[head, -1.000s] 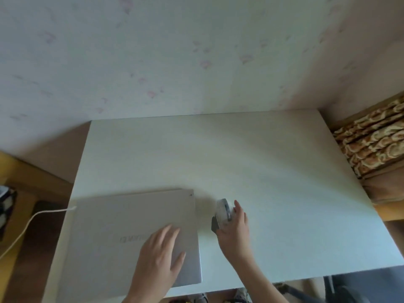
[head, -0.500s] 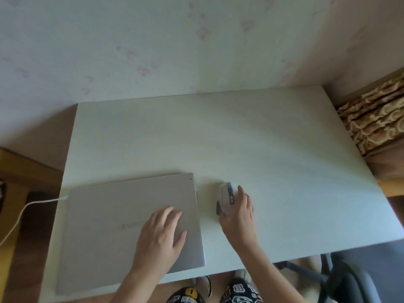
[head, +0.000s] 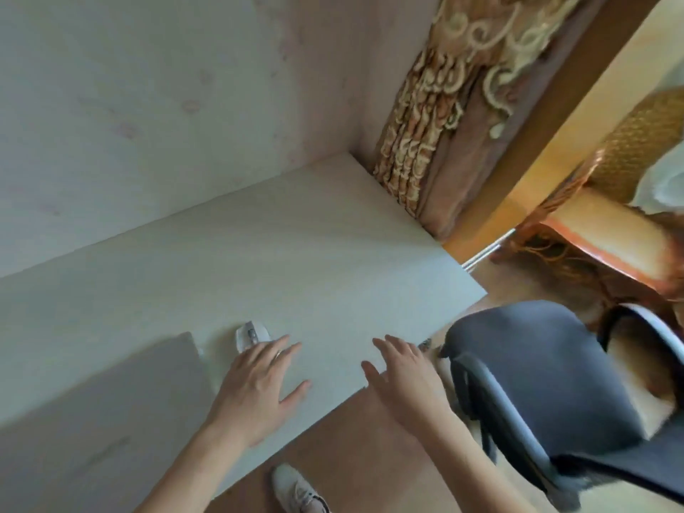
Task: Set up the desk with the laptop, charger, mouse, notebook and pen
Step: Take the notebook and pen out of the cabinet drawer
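Note:
A white mouse (head: 253, 335) rests on the pale desk (head: 296, 253), just right of the closed silver laptop (head: 111, 420) at the lower left. My left hand (head: 262, 379) hovers open over the desk, fingertips close behind the mouse, holding nothing. Over the desk's near edge, my right hand (head: 403, 375) is spread open and empty, reaching toward the chair side. No charger, notebook or pen shows in this view.
A grey office chair (head: 536, 394) stands right of the desk. A patterned curtain (head: 425, 142) hangs at the desk's far right corner, with a wicker seat (head: 610, 224) beyond it. My shoe (head: 296, 490) is on the floor below.
My right hand let go of the mouse and moved right past the desk edge. My left hand left the laptop lid and shifted toward the mouse. The view swung to the right.

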